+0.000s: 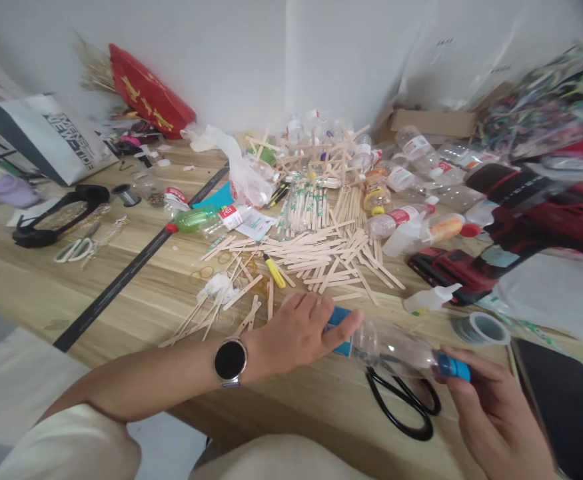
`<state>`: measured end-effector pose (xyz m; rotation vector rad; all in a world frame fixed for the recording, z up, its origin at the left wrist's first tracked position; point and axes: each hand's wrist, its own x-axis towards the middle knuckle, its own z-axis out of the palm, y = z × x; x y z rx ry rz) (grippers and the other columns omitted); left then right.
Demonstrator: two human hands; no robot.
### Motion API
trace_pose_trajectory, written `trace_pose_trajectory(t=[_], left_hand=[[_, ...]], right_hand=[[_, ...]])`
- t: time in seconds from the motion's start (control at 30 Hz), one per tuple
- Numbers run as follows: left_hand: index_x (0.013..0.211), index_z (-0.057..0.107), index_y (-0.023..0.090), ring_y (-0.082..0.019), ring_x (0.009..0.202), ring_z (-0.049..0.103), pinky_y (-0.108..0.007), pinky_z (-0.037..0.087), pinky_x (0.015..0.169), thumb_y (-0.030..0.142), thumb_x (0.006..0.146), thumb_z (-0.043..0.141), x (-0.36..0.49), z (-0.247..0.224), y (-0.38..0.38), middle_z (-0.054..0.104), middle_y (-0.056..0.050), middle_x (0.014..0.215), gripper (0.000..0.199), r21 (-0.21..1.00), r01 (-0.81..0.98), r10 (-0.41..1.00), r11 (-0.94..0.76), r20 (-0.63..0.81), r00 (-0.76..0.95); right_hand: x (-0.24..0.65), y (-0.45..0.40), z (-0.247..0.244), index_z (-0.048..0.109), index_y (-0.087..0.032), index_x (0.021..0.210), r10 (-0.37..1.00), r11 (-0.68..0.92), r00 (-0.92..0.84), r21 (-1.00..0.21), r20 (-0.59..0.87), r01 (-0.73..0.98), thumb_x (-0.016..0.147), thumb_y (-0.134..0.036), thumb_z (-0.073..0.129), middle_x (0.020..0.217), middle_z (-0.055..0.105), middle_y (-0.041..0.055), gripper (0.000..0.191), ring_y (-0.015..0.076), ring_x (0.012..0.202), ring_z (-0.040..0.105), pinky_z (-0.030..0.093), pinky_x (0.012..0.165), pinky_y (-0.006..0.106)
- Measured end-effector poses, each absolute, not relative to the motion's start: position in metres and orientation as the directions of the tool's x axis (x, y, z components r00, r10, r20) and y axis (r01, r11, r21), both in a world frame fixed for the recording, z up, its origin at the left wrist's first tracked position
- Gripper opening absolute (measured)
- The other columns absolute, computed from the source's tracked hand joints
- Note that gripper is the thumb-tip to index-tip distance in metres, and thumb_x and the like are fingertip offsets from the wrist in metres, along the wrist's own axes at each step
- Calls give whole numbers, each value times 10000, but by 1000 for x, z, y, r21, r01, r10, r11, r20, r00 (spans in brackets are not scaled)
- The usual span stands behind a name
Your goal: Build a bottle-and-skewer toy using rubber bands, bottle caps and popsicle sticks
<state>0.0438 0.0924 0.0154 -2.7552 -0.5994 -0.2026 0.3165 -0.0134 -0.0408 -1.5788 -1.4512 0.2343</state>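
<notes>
A clear plastic bottle (396, 343) with a blue label lies on its side between my hands, its neck pointing right. My left hand (304, 330) is wrapped over the label end; a round watch sits on that wrist. My right hand (494, 407) grips the blue cap (454, 366) between thumb and fingers. Beneath the bottle are scissors (406, 403) with black handles, their blades mostly hidden. Just beyond my left hand are a yellow utility knife (274, 271) and a heap of wooden craft sticks (321, 257).
A red and black power drill (511, 233) stands on the right, near a small white squeeze bottle (430, 299) and a tape roll (481, 329). A black phone-like slab (564, 407) lies at lower right. Several plastic bottles (421, 150) crowd the back. White-handled scissors (77, 248) rest at left.
</notes>
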Motion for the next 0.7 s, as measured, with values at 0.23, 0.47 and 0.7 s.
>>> trace_pose_trajectory(t=[0.23, 0.47, 0.7], left_hand=[[1463, 200, 164, -237, 920, 616, -437, 495, 829, 109, 986, 364, 44, 17, 96, 603, -150, 1141, 508, -271, 406, 355, -873, 218, 909], [1467, 215, 180, -224, 903, 607, -417, 491, 807, 128, 993, 369, 46, 19, 97, 600, -149, 1153, 502, -293, 401, 361, -868, 184, 914], [1463, 235, 161, -233, 909, 612, -418, 489, 798, 127, 994, 363, 48, 22, 98, 600, -158, 1153, 488, -338, 389, 327, -857, 228, 917]], right_hand=[[316, -19, -39, 651, -273, 877, 834, 159, 304, -727, 462, 668, 834, -625, 611, 883, 738, 73, 357, 281, 894, 720, 587, 769, 409], [325, -18, -34, 660, -248, 941, 917, -86, 376, -850, 137, 519, 814, -611, 609, 689, 711, 67, 387, 247, 611, 687, 573, 542, 325], [321, -20, -38, 635, -249, 894, 882, -70, 434, -860, 183, 505, 786, -511, 663, 779, 701, 61, 284, 242, 700, 693, 585, 614, 304]])
